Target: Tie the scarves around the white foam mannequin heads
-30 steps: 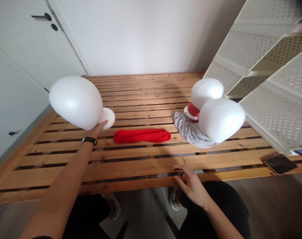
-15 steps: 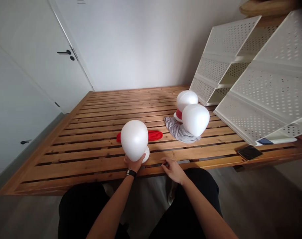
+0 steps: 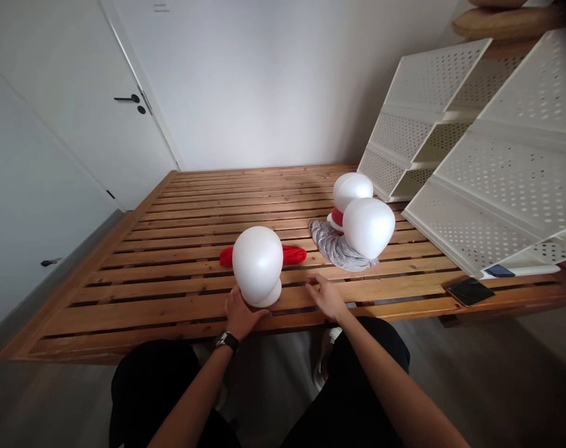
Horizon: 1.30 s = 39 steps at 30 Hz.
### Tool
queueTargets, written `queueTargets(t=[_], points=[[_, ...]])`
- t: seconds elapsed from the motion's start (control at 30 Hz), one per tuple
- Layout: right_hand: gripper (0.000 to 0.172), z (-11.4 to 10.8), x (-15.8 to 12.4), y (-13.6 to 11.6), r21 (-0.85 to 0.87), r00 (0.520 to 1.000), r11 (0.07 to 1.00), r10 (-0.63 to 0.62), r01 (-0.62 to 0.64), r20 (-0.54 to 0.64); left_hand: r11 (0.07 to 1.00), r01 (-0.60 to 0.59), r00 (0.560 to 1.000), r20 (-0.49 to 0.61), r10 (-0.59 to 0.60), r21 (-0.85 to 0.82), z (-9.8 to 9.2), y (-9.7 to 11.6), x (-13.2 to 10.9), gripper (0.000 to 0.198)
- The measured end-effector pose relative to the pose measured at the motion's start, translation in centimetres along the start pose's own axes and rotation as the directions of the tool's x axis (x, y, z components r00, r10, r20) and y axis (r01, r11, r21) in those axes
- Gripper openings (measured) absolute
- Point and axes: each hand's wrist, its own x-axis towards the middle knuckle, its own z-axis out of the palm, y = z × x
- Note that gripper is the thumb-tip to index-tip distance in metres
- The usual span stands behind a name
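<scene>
A white foam mannequin head stands upright on the slatted wooden bench, close in front of me. My left hand is at its near left side, thumb and fingers apart; whether the fingertips still touch it I cannot tell. Behind that head lies a red cloth, partly hidden. My right hand hovers over the front slats, loosely curved and holding nothing. Farther right, another white foam head sits by a crumpled grey cloth. A third foam head, with a red band around its neck, is behind it.
The slatted bench meets a pale wall. At right stands a white perforated rack, with a dark phone by its lower front corner. A door with a black handle is at left.
My left hand has loosened from the foam head's neck and drawn toward the left, its fingers spreading. The head now stands slightly more to the right. My right hand has shifted slightly forward.
</scene>
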Motion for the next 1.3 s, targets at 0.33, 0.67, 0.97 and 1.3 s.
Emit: queueTargets(t=[0.33,0.67,0.97,1.3], points=[[0.047,3.3,9.1,2.9,-0.242,0.993,0.966,-0.105,0.089,-0.052,1.000,-0.024,1.000,-0.013,0.024,0.000,-5.4,-8.9,12.9,0.045],[0.056,5.7,3.5,5.8,-0.456,0.979,0.882,-0.182,0.119,-0.097,0.912,0.256,0.918,0.378,-0.124,-0.321,-4.2,-7.0,23.7,0.031],[0.056,5.7,3.3,5.3,-0.424,0.985,0.903,-0.128,0.068,-0.115,0.596,0.344,0.925,0.371,-0.082,-0.725,-11.0,-0.2,30.1,0.036],[0.057,5.3,3.1,5.9,-0.289,0.987,0.955,-0.106,0.067,-0.120,0.615,0.300,0.948,0.299,-0.107,-0.730,-24.2,4.6,33.9,0.031]])
